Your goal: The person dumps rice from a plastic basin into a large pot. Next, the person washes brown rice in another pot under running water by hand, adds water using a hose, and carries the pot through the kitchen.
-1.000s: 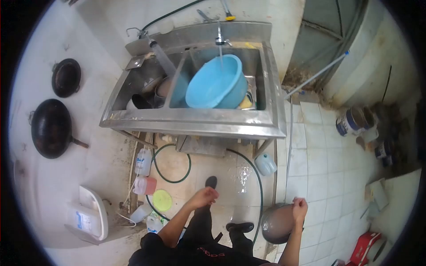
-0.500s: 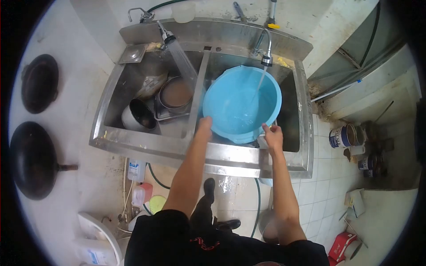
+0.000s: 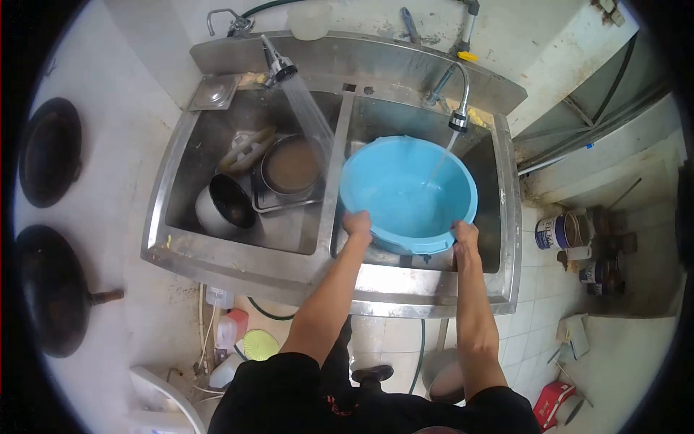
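Observation:
A large light-blue plastic basin (image 3: 394,170) sits in the right bowl of the steel sink, with a little water in its bottom. My left hand (image 3: 358,225) grips its near left rim, fingers closed. On the near right rim, my right hand (image 3: 465,235) is closed as well. Water runs into the basin from the right faucet (image 3: 458,119). The left faucet (image 3: 283,70) sprays toward the divider between the two bowls.
In the left bowl lie a round pan of murky water (image 3: 290,165), a tray (image 3: 285,202) and a pot with a dark inside (image 3: 228,202). Two dark woks (image 3: 52,289) hang on the left wall. Paint buckets (image 3: 557,230) stand at right; a pail (image 3: 444,376) is on the floor.
The basin appears lower and further right in view, partly from the camera shifting. Both hands keep hold of its rim, and the left hand is now further round the near side.

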The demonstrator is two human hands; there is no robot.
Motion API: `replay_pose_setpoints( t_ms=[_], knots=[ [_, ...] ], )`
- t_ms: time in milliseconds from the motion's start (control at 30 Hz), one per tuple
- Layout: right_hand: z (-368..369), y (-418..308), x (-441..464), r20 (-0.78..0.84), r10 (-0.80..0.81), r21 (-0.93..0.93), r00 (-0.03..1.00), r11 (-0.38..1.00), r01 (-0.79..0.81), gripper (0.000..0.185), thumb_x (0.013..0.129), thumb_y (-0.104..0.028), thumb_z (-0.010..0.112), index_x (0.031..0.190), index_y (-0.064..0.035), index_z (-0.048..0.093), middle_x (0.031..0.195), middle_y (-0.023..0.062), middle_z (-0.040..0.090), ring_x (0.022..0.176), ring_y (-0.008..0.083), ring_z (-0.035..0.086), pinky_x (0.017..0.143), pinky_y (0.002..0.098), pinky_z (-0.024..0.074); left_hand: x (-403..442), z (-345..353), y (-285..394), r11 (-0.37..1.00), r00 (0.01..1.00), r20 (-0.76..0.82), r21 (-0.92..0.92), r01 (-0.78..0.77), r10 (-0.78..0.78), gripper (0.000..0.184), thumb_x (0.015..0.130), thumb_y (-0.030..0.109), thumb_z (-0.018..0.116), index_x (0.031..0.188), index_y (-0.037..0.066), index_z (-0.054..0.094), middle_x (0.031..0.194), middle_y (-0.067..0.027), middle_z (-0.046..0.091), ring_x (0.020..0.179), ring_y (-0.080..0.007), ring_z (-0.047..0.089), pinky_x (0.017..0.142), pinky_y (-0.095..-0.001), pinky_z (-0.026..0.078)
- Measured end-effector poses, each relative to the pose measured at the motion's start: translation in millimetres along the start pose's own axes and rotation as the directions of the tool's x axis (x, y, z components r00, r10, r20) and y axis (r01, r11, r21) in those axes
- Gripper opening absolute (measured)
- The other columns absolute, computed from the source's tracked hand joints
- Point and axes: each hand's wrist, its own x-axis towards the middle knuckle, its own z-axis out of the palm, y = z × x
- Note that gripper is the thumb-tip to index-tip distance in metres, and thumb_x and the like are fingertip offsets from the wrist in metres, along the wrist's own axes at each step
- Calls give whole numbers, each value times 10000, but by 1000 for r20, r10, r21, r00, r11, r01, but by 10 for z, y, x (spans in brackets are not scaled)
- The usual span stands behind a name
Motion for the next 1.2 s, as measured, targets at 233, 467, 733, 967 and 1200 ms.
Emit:
replay_pose_setpoints(
  t_ms=[233,467,733,967,1200],
  knots=[
    [-402,-145,-288,32,176,190,984,965,-179,302,676,50,541,971,109,564,890,174,587,738,305,611,649,416,531,-437,34,450,886,885,148,87,-456,441,384,714,1,547,1094,-30,604,969,-162,668,870,-259,649,768,-353,499],
    [-294,-631,-1455,-74,-23,306,997,951,45,248,699,65,543,945,67,579,865,114,620,804,238,606,747,339,486,-957,-367,1050,861,828,253,-40,-508,500,344,729,-40,545,1071,-40,583,962,-132,660,864,-231,640,786,-328,482],
    [20,-1110,-2055,-11,-115,337,993,935,112,381,706,68,556,1082,130,552,986,156,624,873,241,606,787,329,472,-1254,-893,1523,816,785,238,-259,-517,572,361,739,-64,518,1098,-60,554,927,-71,615,795,-126,556,738,-261,453],
    [875,-868,-1975,97,-131,395,987,915,83,355,735,55,565,1090,63,574,990,111,631,886,221,605,801,323,469,-739,-1298,1830,735,728,108,-118,-667,678,351,738,-35,532,1085,-71,573,962,-102,628,845,-169,582,785,-295,458],
    [1566,-1159,-1841,144,-210,350,967,925,149,359,784,3,572,1138,63,570,1065,114,627,952,201,588,845,322,449,113,-1286,2208,800,816,81,-273,-535,573,298,782,20,574,1068,-61,593,976,-123,645,850,-195,615,761,-322,481]
  ],
)
